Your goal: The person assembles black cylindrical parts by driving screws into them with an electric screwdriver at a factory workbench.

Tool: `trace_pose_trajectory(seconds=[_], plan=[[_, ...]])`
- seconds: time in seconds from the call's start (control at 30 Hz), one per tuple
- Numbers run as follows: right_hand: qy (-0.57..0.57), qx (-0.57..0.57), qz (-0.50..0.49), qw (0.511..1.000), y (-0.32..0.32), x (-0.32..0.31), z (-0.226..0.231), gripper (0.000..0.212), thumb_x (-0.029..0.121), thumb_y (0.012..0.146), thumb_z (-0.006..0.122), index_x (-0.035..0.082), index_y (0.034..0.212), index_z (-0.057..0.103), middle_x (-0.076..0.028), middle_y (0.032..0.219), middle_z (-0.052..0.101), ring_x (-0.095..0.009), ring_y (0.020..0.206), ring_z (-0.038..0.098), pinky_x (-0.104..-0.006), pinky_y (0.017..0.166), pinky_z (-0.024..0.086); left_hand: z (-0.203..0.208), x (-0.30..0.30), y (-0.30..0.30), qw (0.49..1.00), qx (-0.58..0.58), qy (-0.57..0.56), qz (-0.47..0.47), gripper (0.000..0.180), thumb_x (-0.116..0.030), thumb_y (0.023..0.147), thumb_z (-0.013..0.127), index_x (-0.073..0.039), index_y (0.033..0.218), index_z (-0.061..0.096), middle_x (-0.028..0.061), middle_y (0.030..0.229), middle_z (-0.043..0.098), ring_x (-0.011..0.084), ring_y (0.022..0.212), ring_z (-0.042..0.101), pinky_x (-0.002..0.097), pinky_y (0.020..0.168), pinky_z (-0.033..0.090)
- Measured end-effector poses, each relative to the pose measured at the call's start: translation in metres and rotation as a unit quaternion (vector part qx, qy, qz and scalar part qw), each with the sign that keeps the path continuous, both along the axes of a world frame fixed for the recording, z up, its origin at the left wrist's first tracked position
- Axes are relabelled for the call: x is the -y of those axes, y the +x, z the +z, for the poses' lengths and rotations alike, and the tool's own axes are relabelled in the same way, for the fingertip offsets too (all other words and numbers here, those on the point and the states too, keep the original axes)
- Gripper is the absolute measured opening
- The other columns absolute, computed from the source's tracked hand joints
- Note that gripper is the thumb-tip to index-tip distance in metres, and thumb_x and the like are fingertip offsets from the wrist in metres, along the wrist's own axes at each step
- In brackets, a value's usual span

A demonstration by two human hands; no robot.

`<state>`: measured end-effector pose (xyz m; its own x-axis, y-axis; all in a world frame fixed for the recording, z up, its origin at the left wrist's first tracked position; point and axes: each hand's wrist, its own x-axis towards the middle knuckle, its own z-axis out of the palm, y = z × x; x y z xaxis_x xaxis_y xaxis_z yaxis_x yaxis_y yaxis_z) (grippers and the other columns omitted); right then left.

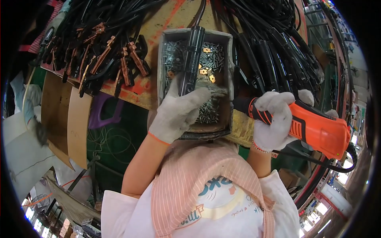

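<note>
My left hand (178,110), in a pale work glove, is closed on the lower end of a black cylindrical handle (193,57) with a cable leading from its far end. The handle lies lengthwise over an open box (231,59) of small screws (208,113) and a few brass-coloured plates (203,71). To the right, my gloved right hand (274,119) wraps round an orange and black power screwdriver (319,129). Its black nose points left toward the box, apart from the handle. A cord runs from its rear end. The fingers of my left hand partly cover the screws.
Black cables with copper-coloured clamps (106,55) are heaped at the left of the worn yellow table (162,22). Several black handles with cables (274,65) pile up at the right. Below the table's left edge stand a cardboard box (77,127) and a purple plastic piece (95,111).
</note>
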<state>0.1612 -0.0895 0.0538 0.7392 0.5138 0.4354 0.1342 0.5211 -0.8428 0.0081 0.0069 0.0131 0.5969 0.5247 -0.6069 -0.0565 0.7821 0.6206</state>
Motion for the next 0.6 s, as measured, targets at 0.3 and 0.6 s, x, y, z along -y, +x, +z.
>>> trace_pose_trajectory(seconds=[0.3, 0.6], plan=[[-0.044, 0.055, 0.032, 0.997, 0.014, 0.005, -0.024, 0.044, -0.005, 0.086, 0.056, -0.004, 0.124, 0.035, -0.020, 0.073, 0.062, -0.026, 0.057, 0.062, -0.0343, 0.058, 0.054, 0.002, 0.001, 0.005, 0.999, 0.032, -0.002, 0.018, 0.038, -0.012, 0.088, 0.069, -0.013, 0.120, 0.048, -0.0047, 0.070, 0.049, 0.0024, 0.045, 0.037, 0.0202, 0.035, 0.027], [0.015, 0.016, 0.034, 0.999, 0.012, 0.011, 0.015, 0.018, 0.016, 0.094, 0.048, -0.001, 0.095, 0.055, -0.002, 0.072, 0.032, -0.013, 0.058, 0.030, -0.0255, 0.053, 0.025, 0.006, -0.002, -0.002, 1.000, 0.008, -0.018, 0.010, 0.045, -0.019, 0.091, 0.067, -0.007, 0.127, 0.044, -0.0018, 0.080, 0.054, 0.0035, 0.047, 0.042, 0.0188, 0.037, 0.032]])
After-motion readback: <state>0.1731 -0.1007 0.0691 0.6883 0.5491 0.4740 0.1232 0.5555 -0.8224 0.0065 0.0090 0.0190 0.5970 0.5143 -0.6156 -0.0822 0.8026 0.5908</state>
